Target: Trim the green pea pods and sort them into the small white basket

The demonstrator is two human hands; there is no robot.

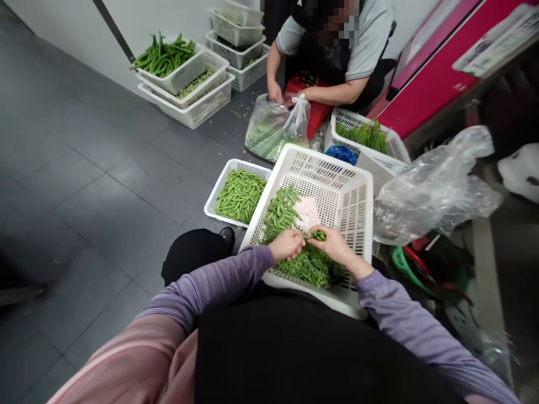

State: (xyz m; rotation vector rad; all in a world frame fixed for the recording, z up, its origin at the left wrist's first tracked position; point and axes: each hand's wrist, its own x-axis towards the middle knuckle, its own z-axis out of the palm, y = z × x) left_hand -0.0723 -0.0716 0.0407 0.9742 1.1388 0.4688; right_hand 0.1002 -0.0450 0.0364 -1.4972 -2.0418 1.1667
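Note:
A large white plastic basket (356, 196) stands in front of my lap, and both my hands are over it. My right hand (337, 247) is closed round a small bunch of green pea pods (319, 235). My left hand (287, 245) is closed in a pinch, its fingertips at the end of a pod that sticks out towards it. Loose pea pods (282, 207) lie at the basket's far left inside. Below my hands is a heap of thin, stringy green trimmings (309, 266). Something pinkish white shows on the basket floor beyond my fingers.
A shallow white basket of pea pods (240, 195) stands to the left. Opposite, a person handles a clear bag of greens (269, 134). Stacked baskets (202, 112) with green pods are near the wall. At right lie a crumpled plastic bag (438, 185) and another basket (396, 147).

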